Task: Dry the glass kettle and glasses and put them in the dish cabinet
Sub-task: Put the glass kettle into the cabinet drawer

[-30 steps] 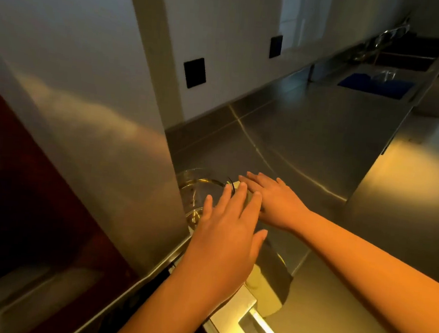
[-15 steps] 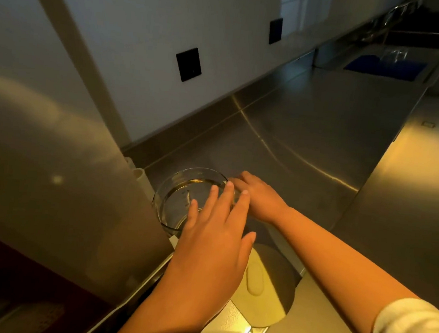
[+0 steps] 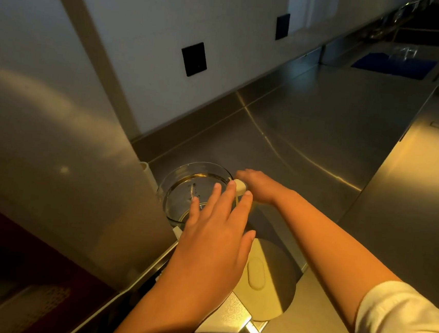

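The glass kettle (image 3: 184,187) stands upright on the steel counter (image 3: 309,137), seen from above, close beside a steel cabinet door (image 3: 78,169). Its cream handle (image 3: 240,186) points right. My right hand (image 3: 260,187) reaches in from the right with its fingers curled around that handle. My left hand (image 3: 214,235) hovers flat over the kettle's near rim, fingers spread and holding nothing. It hides the near part of the kettle. A glass (image 3: 403,52) stands far off by the sink.
A round cream disc (image 3: 269,278) lies on the counter's front edge just below my left hand. A blue cloth (image 3: 391,65) lies by the sink (image 3: 426,36) at the far right. Black sockets (image 3: 194,58) sit on the wall. A dark red opening (image 3: 17,254) shows at lower left.
The steel door has drawn away to the left, uncovering the whole kettle rim. My right hand has curled onto the handle. My left hand stays spread above the kettle.
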Available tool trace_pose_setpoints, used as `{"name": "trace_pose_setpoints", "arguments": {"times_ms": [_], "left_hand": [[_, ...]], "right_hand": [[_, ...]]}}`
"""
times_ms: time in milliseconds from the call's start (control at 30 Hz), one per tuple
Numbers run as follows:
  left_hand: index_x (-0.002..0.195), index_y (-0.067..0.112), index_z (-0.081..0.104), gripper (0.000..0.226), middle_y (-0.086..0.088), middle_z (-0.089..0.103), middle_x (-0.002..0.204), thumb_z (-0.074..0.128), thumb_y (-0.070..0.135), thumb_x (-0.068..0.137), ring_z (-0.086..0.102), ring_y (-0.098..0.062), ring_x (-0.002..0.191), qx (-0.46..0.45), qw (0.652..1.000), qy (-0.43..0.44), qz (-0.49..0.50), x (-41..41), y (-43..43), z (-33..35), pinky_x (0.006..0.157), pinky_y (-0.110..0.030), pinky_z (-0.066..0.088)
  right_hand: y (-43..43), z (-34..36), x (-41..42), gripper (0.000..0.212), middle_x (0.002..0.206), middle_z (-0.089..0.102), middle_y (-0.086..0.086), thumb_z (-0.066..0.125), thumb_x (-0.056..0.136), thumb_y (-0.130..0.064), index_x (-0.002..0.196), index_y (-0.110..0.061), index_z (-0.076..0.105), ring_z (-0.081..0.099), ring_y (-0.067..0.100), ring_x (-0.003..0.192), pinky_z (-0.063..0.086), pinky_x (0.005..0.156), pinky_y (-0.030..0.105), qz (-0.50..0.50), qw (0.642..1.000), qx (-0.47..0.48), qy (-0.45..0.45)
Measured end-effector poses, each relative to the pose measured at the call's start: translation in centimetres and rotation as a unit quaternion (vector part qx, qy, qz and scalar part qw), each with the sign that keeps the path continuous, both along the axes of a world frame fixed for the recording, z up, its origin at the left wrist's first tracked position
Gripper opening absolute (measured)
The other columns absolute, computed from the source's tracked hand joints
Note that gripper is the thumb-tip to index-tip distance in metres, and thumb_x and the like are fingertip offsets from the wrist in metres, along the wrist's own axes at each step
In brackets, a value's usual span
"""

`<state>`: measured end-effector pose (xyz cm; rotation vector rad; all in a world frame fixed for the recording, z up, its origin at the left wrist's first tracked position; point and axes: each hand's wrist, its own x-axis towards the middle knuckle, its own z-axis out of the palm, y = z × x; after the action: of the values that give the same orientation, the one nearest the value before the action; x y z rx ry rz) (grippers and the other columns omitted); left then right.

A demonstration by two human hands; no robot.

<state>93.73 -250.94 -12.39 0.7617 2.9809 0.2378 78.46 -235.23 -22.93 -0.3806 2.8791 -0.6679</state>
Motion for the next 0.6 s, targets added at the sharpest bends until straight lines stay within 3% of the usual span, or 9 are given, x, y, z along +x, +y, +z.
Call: {"name": "trace_pose_setpoints", "arguments": {"times_ms": [267, 600], "left_hand": [[0.146, 0.031, -0.007, 0.056, 0.009, -0.016, 0.155, 0.022, 0.039, 0.099, -0.020, -0.011, 0.140, -0.004, 1.000, 0.000, 0.002, -0.1, 0.1, -0.2, 0.101, -0.029, -0.019], [0.147, 0.029, -0.004, 0.056, 0.007, -0.014, 0.155, 0.024, 0.037, 0.100, -0.018, -0.012, 0.141, 0.005, 1.000, 0.017, 0.001, 0.0, 0.1, -0.3, 0.099, -0.029, -0.017]], "right_hand": [[-1.0, -1.1, 0.8, 0.006, 0.101, 0.054, 0.017, 0.055, 0.086, -0.013, 0.090, -0.009, 0.052, 0.054, 0.033, 0.093, 0.042, 0.074, 0.037, -0.084, 0.995, -0.035, 0.049], [-1.4, -0.1, 2.3, 0.006, 0.097, 0.045, 0.014, 0.052, 0.087, -0.013, 0.090, -0.009, 0.049, 0.051, 0.033, 0.087, 0.038, 0.069, 0.033, -0.127, 0.982, -0.081, 0.115]]}}
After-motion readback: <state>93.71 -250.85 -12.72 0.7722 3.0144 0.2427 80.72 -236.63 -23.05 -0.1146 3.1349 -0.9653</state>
